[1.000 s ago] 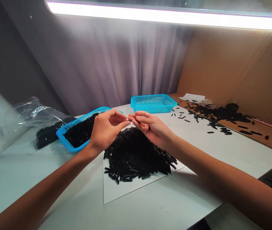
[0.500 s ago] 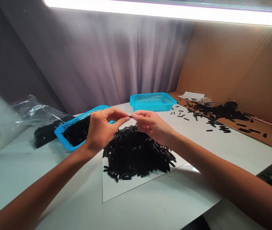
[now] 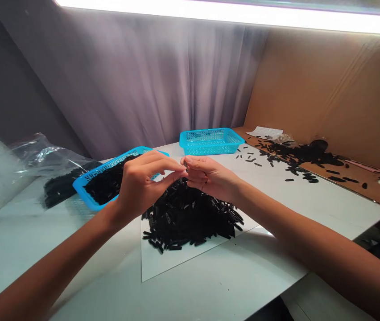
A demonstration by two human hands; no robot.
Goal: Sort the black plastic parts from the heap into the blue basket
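My left hand (image 3: pixel 146 180) and my right hand (image 3: pixel 206 175) meet above a heap of small black strips (image 3: pixel 190 218). A small dark piece (image 3: pixel 186 166) is pinched in my right fingertips, and the thumb and fingers of my left hand close on its near side. Under the heap lies a white sheet (image 3: pixel 156 266). Beside my left wrist, a blue basket (image 3: pixel 91 203) holds more black pieces and is partly hidden by that hand.
A second blue basket (image 3: pixel 212 147) stands at the back by the curtain. Loose black pieces (image 3: pixel 310 154) spread over cardboard at the right, near a paper (image 3: pixel 264 132). At the left lies a clear plastic bag (image 3: pixel 47 156) with black pieces.
The dark piece between my fingertips now shows more upright. My right fingers have curled and turned around it, and my left fingertips have shifted slightly right. The view has moved a little.
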